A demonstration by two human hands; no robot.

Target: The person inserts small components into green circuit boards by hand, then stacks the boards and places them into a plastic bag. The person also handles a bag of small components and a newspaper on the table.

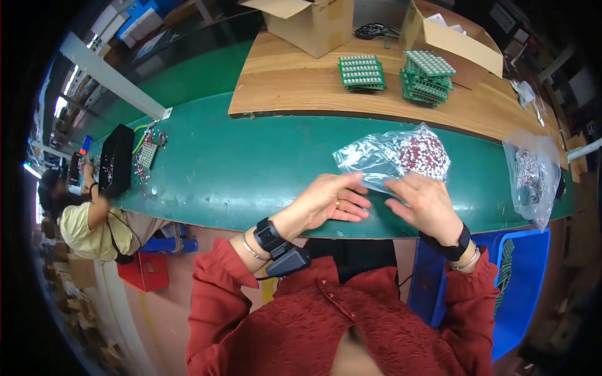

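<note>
A clear plastic bag [395, 156] full of small red and white parts lies on the green belt [251, 169] in front of me. My left hand [329, 200] pinches the bag's near left edge. My right hand [423, 203] grips its near edge from the right. Both wrists wear black bands, and my sleeves are red.
A second clear bag of parts [532, 178] lies at the right end of the belt. Stacks of green circuit boards [362, 72] and another stack [427, 78] sit on the wooden bench with cardboard boxes [310, 25]. A blue bin [520, 282] stands lower right. Another person [88, 219] works at far left.
</note>
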